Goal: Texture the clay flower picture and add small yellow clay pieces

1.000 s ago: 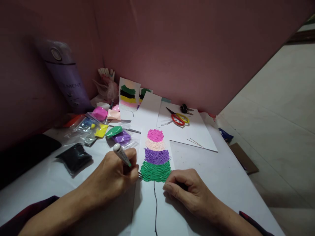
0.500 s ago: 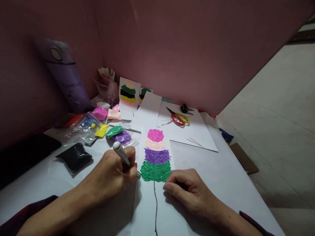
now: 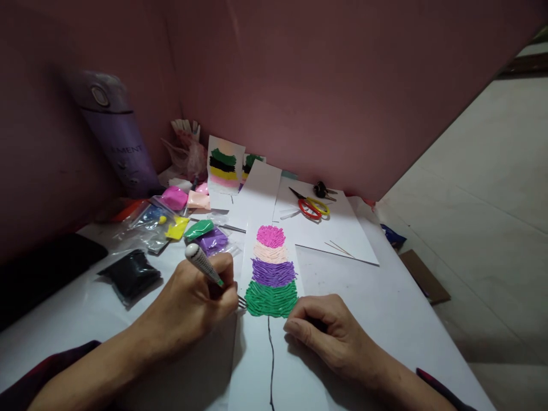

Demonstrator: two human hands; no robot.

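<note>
In my left hand (image 3: 205, 297) is a fork (image 3: 203, 264) with a thick white speckled handle; its tines touch the left edge of a green clay band. That band is the lowest of several textured clay layers (image 3: 274, 273), with purple, peach and pink above it, on a long white paper (image 3: 252, 365). A wavy black line (image 3: 271, 354) runs down from the green layer. My right hand (image 3: 331, 331) rests on the paper at the green band's right side, fingers curled and thumb against the index finger. Nothing shows between them.
Clay packets, including a black one (image 3: 131, 275), a green lump (image 3: 199, 229) and a purple one (image 3: 214, 241), lie at left. A purple bottle (image 3: 115, 134) stands behind. Scissors (image 3: 312, 206) lie on white sheets (image 3: 329, 228). A striped clay card (image 3: 225, 165) leans on the wall.
The fork's handle has tilted down and left in my left hand, and its tines show more at the green clay's left edge. My right hand has stayed in place.
</note>
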